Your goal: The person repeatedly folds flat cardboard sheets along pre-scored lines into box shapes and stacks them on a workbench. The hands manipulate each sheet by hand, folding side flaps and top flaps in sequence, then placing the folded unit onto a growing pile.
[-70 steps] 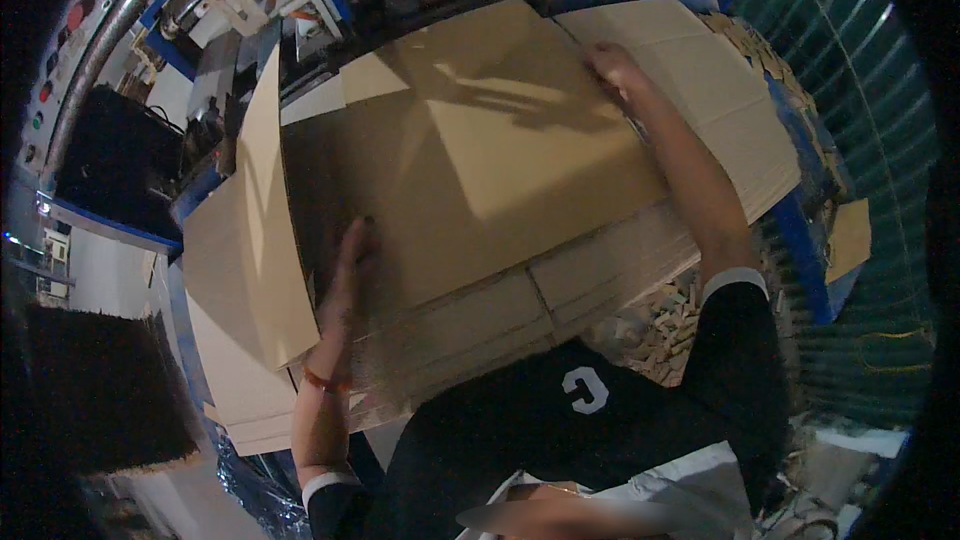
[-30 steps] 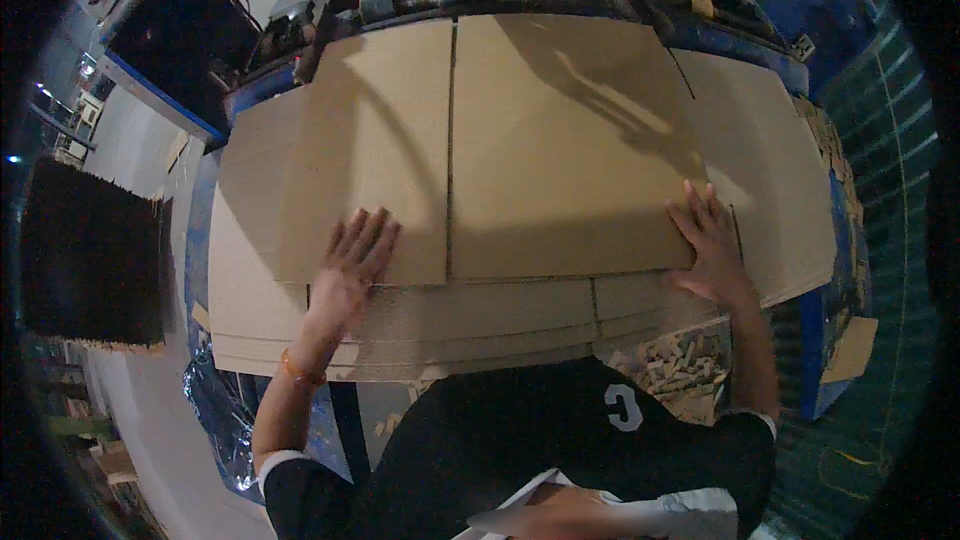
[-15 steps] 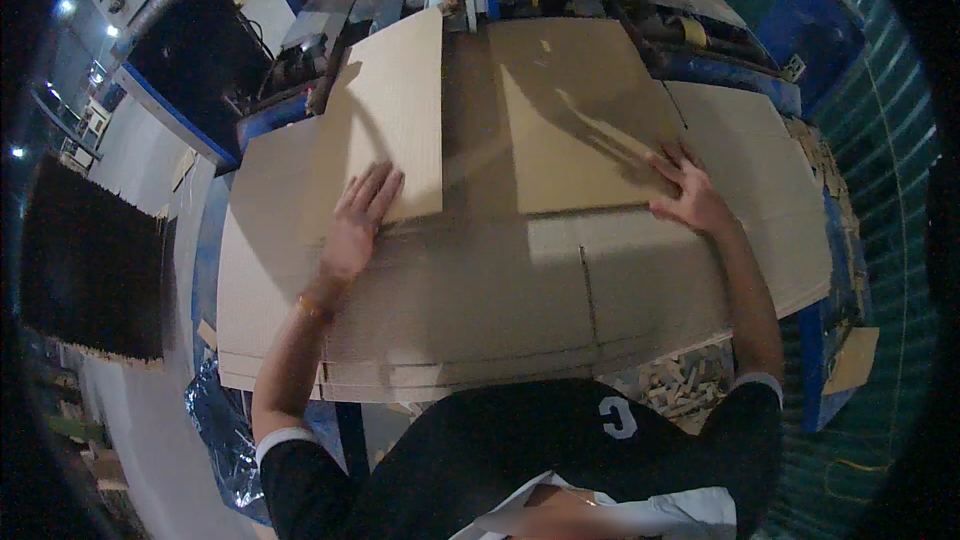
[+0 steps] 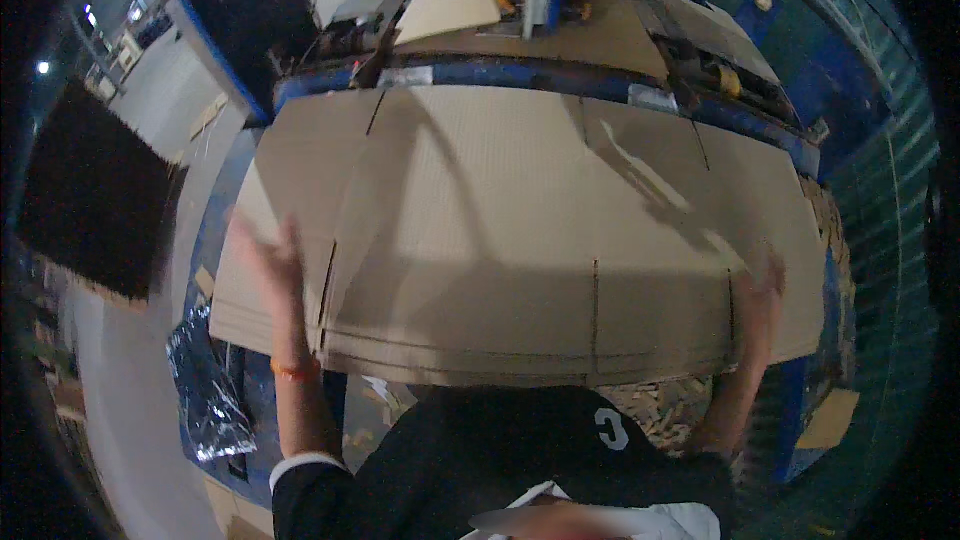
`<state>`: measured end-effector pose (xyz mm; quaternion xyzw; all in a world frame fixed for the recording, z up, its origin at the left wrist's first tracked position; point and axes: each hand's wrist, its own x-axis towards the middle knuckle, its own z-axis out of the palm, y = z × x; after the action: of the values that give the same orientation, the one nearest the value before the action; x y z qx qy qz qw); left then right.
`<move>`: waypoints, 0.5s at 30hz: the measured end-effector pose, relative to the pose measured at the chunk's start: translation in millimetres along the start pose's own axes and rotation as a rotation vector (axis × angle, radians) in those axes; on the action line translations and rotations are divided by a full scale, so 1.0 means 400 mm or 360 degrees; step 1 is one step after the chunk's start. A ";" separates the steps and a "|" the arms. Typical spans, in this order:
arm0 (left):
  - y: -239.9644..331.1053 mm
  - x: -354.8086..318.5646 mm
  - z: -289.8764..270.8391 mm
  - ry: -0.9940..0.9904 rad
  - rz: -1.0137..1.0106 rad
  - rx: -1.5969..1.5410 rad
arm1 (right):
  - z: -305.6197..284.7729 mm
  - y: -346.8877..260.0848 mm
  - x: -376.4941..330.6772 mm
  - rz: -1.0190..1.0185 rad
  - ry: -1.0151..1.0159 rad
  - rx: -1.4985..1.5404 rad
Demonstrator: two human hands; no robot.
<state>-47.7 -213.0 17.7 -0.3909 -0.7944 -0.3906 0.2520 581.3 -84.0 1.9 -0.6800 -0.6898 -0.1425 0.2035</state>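
A wide, flat cardboard sheet (image 4: 480,180) with dark slots lies in front of me on top of a stack, whose layered edges show along the near side. Over its left end is my left hand (image 4: 275,255), fingers spread and holding nothing. My right hand (image 4: 765,295) is at the right end, smeared by motion, its fingers stretched out with nothing seen in them. Whether either hand touches the cardboard I cannot tell. Beyond the stack, another cardboard piece (image 4: 450,12) rests in the machine, partly hidden behind its parts.
A blue machine frame (image 4: 510,73) runs along the far side. Dark shiny plastic (image 4: 210,385) hangs at the near left. Cardboard scraps (image 4: 655,410) lie below the near edge. A dark, rough-edged stack (image 4: 95,195) stands at the left, and a green corrugated wall (image 4: 890,240) at the right.
The cardboard piece under my hands has moved away into the machine, baring the sheet beneath. Both hands have come back toward me and spread apart to the sheet's ends.
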 end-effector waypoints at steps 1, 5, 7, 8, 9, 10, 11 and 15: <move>-0.057 -0.043 -0.054 0.0179 -0.0288 0.0243 | -0.004 0.051 -0.058 0.0236 -0.0047 -0.0207; -0.180 -0.193 -0.149 -0.0332 -0.1176 -0.0561 | 0.012 0.182 -0.190 0.0366 -0.0209 -0.0493; -0.179 -0.218 -0.128 -0.0330 -0.0848 -0.0202 | 0.032 0.201 -0.190 0.0576 -0.0220 -0.0261; -0.171 -0.218 -0.117 -0.0238 -0.0841 -0.0112 | 0.039 0.203 -0.178 0.0730 -0.0249 -0.0181; -0.160 -0.213 -0.103 -0.0184 -0.0809 -0.0020 | 0.047 0.201 -0.164 0.0848 -0.0191 -0.0102; -0.152 -0.207 -0.093 -0.0065 -0.0684 0.0100 | 0.051 0.197 -0.149 0.0891 -0.0222 -0.0117; -0.149 -0.200 -0.084 -0.0031 -0.0774 -0.0112 | 0.058 0.191 -0.135 0.0901 -0.0159 -0.0135; -0.216 -0.178 -0.070 0.0318 -0.0634 -0.0569 | 0.074 0.171 -0.114 0.1012 0.0732 0.1134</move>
<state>-75.5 -299.7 -53.3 -0.2250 -0.7453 -0.6030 0.1744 646.4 -108.0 -51.1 -0.6956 -0.3927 0.0241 0.6012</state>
